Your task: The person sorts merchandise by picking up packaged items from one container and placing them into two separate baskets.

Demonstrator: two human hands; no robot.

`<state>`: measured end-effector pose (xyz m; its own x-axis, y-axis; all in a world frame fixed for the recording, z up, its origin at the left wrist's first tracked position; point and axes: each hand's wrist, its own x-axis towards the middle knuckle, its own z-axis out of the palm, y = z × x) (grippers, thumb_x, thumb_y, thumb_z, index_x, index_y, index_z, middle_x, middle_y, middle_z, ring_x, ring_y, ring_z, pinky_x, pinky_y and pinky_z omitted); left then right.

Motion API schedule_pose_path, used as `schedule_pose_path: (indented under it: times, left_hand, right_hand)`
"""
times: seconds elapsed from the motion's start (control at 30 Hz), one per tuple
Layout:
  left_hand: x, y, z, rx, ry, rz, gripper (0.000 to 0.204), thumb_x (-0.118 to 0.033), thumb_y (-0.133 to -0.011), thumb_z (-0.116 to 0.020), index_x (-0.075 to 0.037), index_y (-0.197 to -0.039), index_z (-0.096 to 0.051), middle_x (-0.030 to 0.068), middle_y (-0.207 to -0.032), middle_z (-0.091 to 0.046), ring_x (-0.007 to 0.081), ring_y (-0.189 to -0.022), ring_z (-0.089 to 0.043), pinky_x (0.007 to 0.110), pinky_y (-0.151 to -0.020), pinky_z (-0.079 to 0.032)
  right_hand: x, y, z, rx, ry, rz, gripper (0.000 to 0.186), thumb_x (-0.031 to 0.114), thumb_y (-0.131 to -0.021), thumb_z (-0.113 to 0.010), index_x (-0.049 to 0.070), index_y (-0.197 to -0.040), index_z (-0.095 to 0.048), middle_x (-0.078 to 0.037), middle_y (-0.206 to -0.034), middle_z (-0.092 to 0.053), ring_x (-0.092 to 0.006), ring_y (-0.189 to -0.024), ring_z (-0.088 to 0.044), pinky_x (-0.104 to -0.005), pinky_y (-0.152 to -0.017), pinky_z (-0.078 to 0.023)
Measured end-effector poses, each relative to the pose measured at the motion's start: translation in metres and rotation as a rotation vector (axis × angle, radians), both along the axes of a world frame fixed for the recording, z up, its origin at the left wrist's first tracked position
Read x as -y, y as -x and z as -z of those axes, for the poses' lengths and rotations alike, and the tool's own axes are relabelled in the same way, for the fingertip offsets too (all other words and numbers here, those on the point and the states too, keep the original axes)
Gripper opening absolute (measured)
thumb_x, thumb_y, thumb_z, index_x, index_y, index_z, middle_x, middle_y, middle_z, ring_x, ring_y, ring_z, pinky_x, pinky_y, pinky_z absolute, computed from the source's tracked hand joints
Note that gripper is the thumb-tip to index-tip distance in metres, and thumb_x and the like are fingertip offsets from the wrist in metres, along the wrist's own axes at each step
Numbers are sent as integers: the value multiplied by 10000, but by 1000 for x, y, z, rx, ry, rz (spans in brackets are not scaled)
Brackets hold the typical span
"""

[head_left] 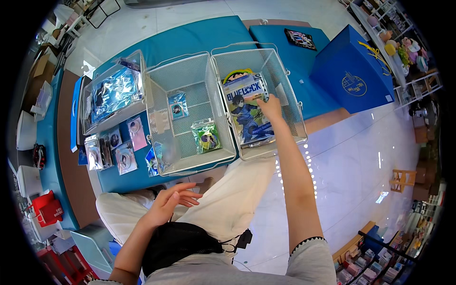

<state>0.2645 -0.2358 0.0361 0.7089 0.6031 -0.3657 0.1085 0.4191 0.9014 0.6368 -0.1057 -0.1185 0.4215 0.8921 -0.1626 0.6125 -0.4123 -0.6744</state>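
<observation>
My right hand point(270, 108) is inside the right-hand white wire basket point(290, 124), gripping the right edge of a comic book point(248, 113). The book's cover shows a dark-haired figure in blue, and it lies on top of other flat items; a yellow-edged piece point(236, 74) sticks out above it. My fingers partly hide the book's edge. Above my lap my left hand point(172, 202) hovers open and holds nothing. Beside the right basket, the middle wire basket point(190, 164) contains a blue packet point(178, 105) and a green packet point(207, 137).
A third basket point(84, 116) on the left carries shiny blue packets. Several bagged badges point(114, 147) lie on the teal bench point(204, 35) before it. A large blue paper bag point(351, 71) and a dark packet point(300, 39) are at the right. Shelves with goods line the right side.
</observation>
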Motion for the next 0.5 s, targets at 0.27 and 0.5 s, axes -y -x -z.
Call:
schedule_pose_path:
  times: [0.27, 0.5]
  left_hand:
    - [-4, -13, 5, 10, 21, 21, 401, -237, -898, -317, 2, -1219, -346, 161, -1079, -522, 211, -927, -534, 323, -807, -424]
    - [-7, -8, 2, -7, 0, 69, 393, -198, -879, -365, -4, -1221, -347, 138, -1092, -516, 193, -935, -520, 317, -831, -405]
  right_hand:
    - [14, 4, -56, -683, 161, -7, 426, 166, -662, -665, -34, -1009, -519, -143, -934, -569, -198, -843, -554, -291, -709, -430]
    - [-13, -26, -65, -897, -5, 12, 277, 76, -685, -624, -42, -925, -553, -137, -860, -595, -212, -725, -592, -314, -623, -478]
